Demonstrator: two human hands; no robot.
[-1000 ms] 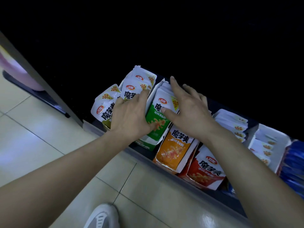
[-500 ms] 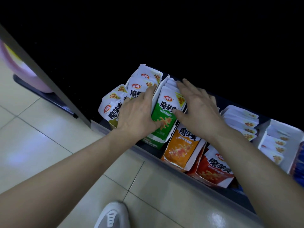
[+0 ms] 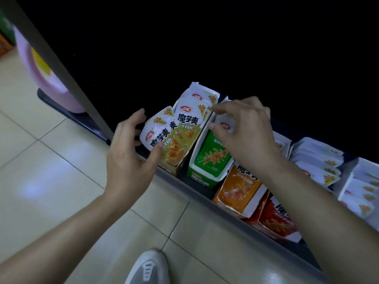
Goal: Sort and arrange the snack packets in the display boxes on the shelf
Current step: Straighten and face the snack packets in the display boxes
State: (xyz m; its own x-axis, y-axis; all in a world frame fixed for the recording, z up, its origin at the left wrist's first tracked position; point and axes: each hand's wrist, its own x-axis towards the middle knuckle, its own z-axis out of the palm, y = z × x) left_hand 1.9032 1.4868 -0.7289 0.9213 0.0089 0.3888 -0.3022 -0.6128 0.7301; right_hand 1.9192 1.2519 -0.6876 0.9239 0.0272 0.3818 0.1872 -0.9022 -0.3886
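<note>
**Head view: left hand (image 3: 127,160) cupped loose, right hand (image 3: 248,132) gripping**

The left hand is spread and loosely curved round the olive packets (image 3: 164,136) that lean out of the olive box (image 3: 176,162). Its thumb tip touches the front one and its fingers sit just beside the stack, not clasping it. The right hand curls over the tops of the green packets (image 3: 213,156) in the neighbouring green box (image 3: 200,178), thumb in front, grasping them. Its palm hides their upper edges. The back of the shelf (image 3: 225,210) is lost in black.
</note>
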